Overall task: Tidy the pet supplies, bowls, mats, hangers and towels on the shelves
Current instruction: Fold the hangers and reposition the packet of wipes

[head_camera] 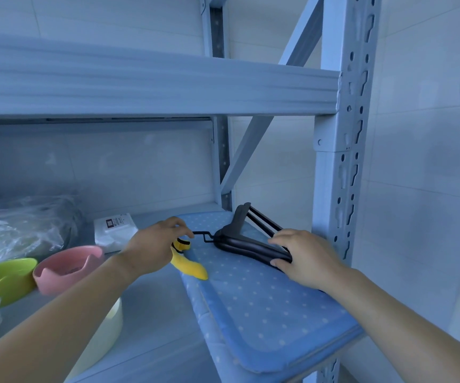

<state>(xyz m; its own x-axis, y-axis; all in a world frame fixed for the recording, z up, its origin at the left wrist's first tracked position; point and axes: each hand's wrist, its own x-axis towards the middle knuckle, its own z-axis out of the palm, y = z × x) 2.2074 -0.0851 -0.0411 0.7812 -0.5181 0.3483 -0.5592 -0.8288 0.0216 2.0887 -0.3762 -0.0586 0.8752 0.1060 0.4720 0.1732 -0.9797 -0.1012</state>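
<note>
A stack of black hangers (246, 240) lies on a blue polka-dot mat (256, 302) at the right end of the shelf. My left hand (151, 247) pinches the hangers' black hooks between thumb and fingers. My right hand (303, 257) grips the near shoulder end of the stack, thumb under and fingers over. A yellow item with a black strap (188, 265) lies on the mat's left edge, partly under my left hand.
A pink bowl (67, 269), a green bowl (5, 280) and a pale bowl (104, 335) sit to the left. A white pack (114, 229) and a clear plastic bag (21, 228) lie behind. The shelf post (339, 175) stands close on the right.
</note>
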